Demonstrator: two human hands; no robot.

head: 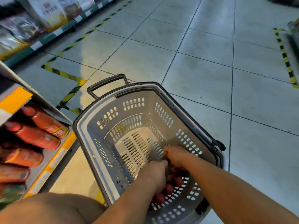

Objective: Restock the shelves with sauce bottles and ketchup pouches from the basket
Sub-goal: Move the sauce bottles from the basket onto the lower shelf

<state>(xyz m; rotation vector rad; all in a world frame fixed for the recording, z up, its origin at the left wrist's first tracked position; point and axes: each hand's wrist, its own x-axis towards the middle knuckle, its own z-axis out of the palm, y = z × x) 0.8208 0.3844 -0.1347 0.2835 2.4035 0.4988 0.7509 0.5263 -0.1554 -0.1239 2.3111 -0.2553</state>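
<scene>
A grey plastic basket [134,102] with a dark rim stands on the tiled floor in front of me. Both my hands reach down into its near right corner. My left hand [155,175] and my right hand [176,156] are curled among several red-capped sauce bottles [169,188] lying at the bottom. The fingers are hidden among the bottles, so what each one grips does not show. On the left, a low shelf [53,157] with an orange edge strip holds red sauce bottles [40,136] lying with caps toward me.
The basket's black pull handle [106,83] sticks up at its far side. Yellow-black floor tape [64,75] borders the shelf base. Another shelf row with packaged goods [48,15] runs at the far left. Open tiled floor [210,62] lies ahead and right. My knee [48,207] is at the bottom left.
</scene>
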